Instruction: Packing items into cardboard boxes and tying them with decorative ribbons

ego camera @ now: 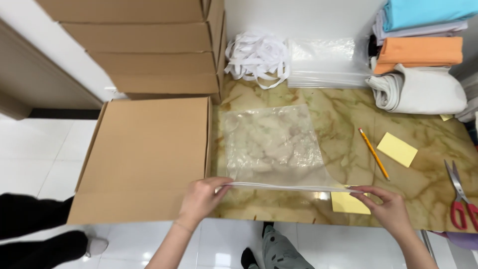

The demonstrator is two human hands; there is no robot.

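Observation:
A clear plastic zip bag lies flat on the marbled yellow-brown table, its sealed strip toward me. My left hand pinches the left end of that strip. My right hand pinches the right end, just above a yellow sticky note. The bag looks empty and is stretched between both hands.
An open flat cardboard box lies left of the bag, with stacked boxes behind it. At the back are white straps, a pile of clear bags and folded cloths. A pencil, another sticky note and red scissors lie right.

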